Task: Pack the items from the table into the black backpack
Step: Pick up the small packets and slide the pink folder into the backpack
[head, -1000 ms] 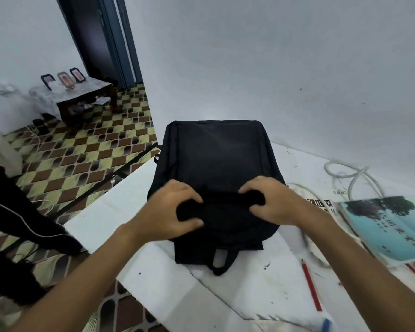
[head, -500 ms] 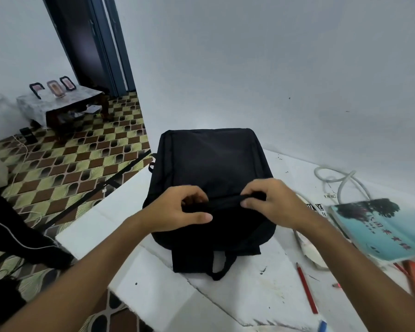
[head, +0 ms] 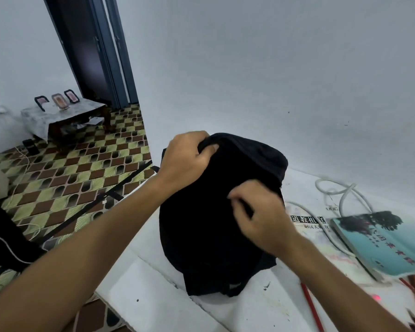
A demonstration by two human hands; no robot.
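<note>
Nearest, right hand: pinching something small on the black backpack at its upper right flank (likely a zipper pull; blurred, cannot tell); backpack: stood upright on the white table, long axis vertical, directly ahead between both hands; teal book and red pencil: unpacked, rightward, nearer the right hand; farthest, left hand: clenched on the top edge.
</note>
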